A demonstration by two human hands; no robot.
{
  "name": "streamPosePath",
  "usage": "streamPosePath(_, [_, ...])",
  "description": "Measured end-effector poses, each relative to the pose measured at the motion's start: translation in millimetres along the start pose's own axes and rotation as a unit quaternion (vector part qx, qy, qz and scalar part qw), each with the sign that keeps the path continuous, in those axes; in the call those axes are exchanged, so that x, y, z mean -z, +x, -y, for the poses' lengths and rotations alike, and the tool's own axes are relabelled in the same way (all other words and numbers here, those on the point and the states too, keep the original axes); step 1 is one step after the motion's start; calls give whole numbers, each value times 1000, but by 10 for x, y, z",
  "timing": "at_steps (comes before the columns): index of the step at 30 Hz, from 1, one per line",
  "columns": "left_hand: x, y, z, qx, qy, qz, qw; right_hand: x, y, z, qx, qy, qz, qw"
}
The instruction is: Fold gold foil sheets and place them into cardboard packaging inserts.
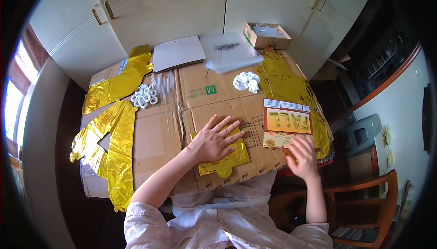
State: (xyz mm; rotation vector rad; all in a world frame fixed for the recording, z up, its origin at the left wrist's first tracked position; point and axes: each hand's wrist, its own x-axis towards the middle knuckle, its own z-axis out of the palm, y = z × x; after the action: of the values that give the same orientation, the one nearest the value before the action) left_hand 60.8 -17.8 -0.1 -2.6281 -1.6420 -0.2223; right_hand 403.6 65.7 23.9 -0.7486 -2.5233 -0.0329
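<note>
My left hand [217,140] lies flat with its fingers spread on a folded gold foil balloon [236,155], near the front edge of the cardboard. A rounded tab of the foil sticks out toward me. My right hand [302,157] is over the near right edge, beside a printed orange card [287,120] and a paler autumn-patterned card [275,140] below it. Its fingers look bent and are smeared by motion. A small orange piece shows by its thumb; whether the hand holds it is unclear.
Gold foil balloons [114,146] lie flat at the left, with more gold foil [284,73] at the right. White rings [144,96], clear straws [165,85], a crumpled white wad [246,81], a white sheet [179,54], plastic bags [230,51] and an open box [267,43] sit farther back.
</note>
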Motion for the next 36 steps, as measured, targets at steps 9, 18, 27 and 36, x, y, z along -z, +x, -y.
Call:
streamPosePath(9, [16,22,89,1,-81,36,996,-520,515,1088,235,87,14,968])
streamPosePath(18, [-38,4,129,0,-127,6,992,-661,595,1221,164,169,-21,972])
streamPosePath(27, [-30,-1,155,-10,-156,-5,988,-758,564,1282,199,86,-45,975])
streamPosePath(36, [-32,-20,235,-2,-270,-18,963,-811,763,1319,66,203,5,977])
